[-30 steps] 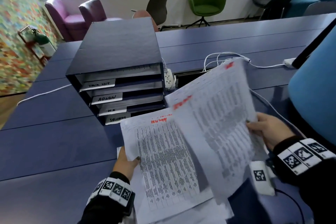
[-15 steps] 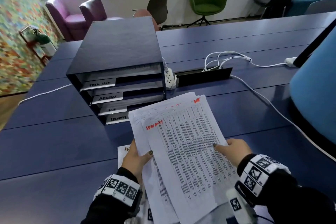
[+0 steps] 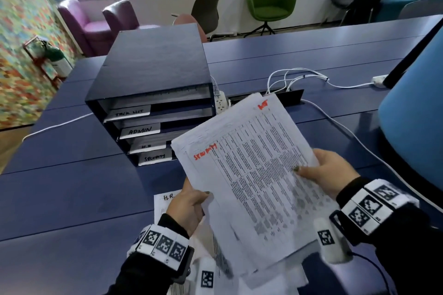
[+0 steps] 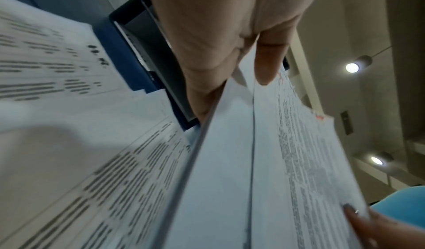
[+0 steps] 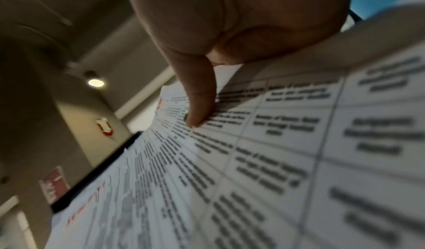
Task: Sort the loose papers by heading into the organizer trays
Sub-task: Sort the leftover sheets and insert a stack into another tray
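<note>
Both hands pinch the paper stack (image 3: 251, 175): left hand (image 3: 189, 208) at its near-left edge, right hand (image 3: 328, 172) on the right edge. Organizer (image 3: 153, 74) sits up-left of the stack; its SECURITY tray (image 3: 155, 157) is just beside the sheet's top-left corner, nearer the left hand.

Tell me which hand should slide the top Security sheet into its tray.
Probably the right hand. Its thumb already pinches the top sheet, headed Security in red, while the left hand grips the stack's lower left edge. The Security tray is the organizer's lowest, just ahead.
</note>
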Motion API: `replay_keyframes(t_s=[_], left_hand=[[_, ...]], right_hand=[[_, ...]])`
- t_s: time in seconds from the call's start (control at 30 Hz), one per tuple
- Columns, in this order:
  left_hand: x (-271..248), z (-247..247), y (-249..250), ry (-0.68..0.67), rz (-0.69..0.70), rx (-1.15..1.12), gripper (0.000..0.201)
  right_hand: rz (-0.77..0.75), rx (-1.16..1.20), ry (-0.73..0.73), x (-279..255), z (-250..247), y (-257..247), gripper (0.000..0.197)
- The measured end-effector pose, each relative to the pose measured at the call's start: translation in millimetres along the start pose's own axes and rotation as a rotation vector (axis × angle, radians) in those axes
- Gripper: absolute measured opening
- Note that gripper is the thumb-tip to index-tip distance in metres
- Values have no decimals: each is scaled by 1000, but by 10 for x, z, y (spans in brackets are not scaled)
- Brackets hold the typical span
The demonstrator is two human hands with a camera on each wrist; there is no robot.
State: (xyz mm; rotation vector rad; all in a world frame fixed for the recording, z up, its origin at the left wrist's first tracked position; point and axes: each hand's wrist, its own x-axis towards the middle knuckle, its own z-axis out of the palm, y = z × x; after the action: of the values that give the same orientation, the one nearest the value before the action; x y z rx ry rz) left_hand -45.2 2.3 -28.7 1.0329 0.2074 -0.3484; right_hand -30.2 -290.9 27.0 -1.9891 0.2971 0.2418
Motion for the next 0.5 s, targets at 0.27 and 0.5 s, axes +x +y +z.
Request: replay_keyframes(t_s=[0.27, 0.5], left_hand=[[27, -171, 419, 218, 313, 187, 59], [-70, -114, 319, 213, 211, 562, 27]], right_hand=[[-458, -593, 166, -395, -176, -929, 14], [-757, -967, 199, -397, 353, -742, 22]])
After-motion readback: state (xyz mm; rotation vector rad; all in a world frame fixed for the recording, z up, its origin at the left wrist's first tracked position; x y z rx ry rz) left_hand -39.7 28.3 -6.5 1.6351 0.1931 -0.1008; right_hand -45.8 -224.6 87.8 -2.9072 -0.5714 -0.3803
